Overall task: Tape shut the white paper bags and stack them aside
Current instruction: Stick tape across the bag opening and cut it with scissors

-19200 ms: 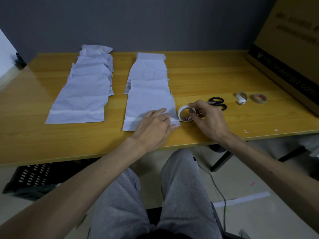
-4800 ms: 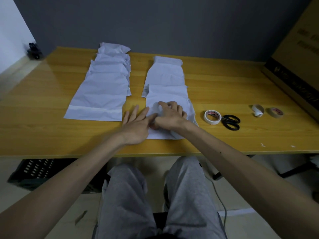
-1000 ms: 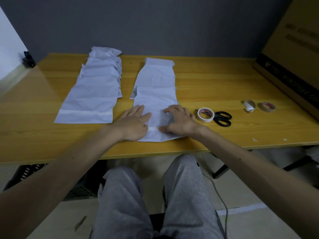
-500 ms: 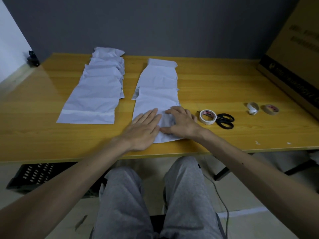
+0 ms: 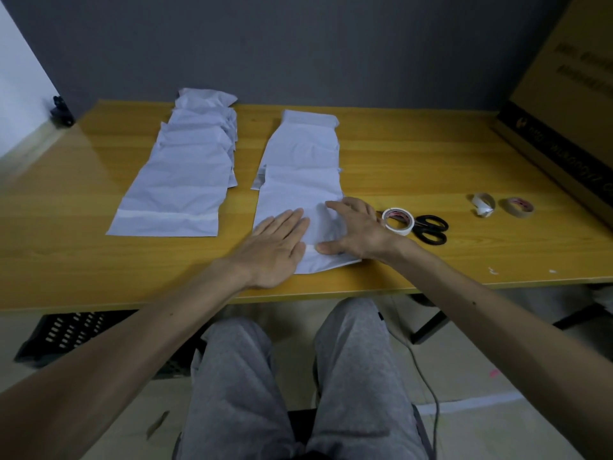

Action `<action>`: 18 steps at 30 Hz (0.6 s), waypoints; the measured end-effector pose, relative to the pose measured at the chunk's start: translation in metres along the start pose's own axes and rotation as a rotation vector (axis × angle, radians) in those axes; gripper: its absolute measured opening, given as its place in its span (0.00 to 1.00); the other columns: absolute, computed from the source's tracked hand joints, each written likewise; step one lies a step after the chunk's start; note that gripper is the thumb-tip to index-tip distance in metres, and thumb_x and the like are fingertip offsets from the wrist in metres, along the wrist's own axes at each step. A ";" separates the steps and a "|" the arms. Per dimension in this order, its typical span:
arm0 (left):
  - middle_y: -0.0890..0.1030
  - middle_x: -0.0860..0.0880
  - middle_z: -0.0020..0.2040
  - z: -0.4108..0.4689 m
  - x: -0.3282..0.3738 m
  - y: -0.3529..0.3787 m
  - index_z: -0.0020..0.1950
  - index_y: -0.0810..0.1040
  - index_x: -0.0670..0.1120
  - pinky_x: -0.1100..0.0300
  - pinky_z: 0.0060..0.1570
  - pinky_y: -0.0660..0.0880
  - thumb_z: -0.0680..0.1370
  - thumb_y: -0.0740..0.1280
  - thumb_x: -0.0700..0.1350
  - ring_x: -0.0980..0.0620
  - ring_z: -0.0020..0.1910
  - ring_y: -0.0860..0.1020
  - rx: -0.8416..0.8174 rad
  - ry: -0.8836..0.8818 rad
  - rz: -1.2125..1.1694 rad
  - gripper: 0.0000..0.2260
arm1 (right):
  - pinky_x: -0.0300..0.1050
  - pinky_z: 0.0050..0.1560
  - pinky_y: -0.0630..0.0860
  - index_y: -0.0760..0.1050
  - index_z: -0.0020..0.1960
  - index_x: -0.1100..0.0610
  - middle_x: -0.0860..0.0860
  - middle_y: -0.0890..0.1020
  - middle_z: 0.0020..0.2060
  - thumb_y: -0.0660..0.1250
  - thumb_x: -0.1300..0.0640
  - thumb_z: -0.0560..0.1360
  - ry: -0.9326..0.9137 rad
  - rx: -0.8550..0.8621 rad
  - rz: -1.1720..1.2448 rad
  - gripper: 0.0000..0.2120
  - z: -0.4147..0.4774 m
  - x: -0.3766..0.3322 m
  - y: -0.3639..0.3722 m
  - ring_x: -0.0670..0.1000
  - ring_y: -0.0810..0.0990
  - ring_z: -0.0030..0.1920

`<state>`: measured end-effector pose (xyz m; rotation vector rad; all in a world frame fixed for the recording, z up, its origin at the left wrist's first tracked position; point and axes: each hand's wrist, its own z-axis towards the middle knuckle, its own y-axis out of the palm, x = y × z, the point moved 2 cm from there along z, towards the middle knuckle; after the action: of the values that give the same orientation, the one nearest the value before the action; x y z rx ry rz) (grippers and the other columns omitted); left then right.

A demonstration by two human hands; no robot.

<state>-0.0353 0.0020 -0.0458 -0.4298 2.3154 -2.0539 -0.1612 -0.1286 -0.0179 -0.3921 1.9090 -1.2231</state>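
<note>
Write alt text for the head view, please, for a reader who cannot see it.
A person's left hand and right hand press on the nearest white paper bag on a wooden table; a separate row of bags lies to the left. A tape roll and black scissors sit beside the right hand.

A yellow wooden desk carries black scissors near its front edge. A white tape roll lies flat just left of the scissors. Farther left lie overlapping white paper bags in two rows, the nearer row and the farther row. Right of the scissors sit a small white roll and a brown tape roll. Beyond those is a cardboard box.
</note>
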 end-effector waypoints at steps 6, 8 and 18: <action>0.37 0.54 0.78 -0.001 0.000 0.000 0.79 0.39 0.51 0.58 0.75 0.36 0.84 0.40 0.53 0.58 0.76 0.36 -0.003 -0.008 0.002 0.24 | 0.52 0.75 0.54 0.54 0.77 0.47 0.50 0.49 0.76 0.75 0.43 0.68 -0.008 -0.018 0.100 0.45 -0.001 0.013 -0.004 0.54 0.49 0.76; 0.36 0.54 0.78 -0.001 0.000 -0.001 0.79 0.39 0.51 0.58 0.74 0.36 0.84 0.40 0.53 0.58 0.76 0.36 -0.004 -0.010 -0.002 0.24 | 0.47 0.73 0.55 0.54 0.77 0.48 0.49 0.49 0.76 0.75 0.46 0.69 -0.001 -0.020 0.114 0.44 -0.001 0.017 -0.007 0.53 0.50 0.76; 0.36 0.54 0.78 -0.003 0.003 -0.003 0.78 0.39 0.51 0.58 0.75 0.36 0.84 0.40 0.52 0.58 0.76 0.36 -0.015 -0.015 -0.001 0.23 | 0.48 0.72 0.56 0.57 0.76 0.48 0.49 0.48 0.77 0.75 0.50 0.69 0.030 -0.054 0.159 0.42 -0.003 0.025 -0.011 0.54 0.51 0.76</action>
<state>-0.0383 0.0040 -0.0423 -0.4462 2.3243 -2.0274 -0.1806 -0.1486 -0.0194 -0.2462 1.9623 -1.0802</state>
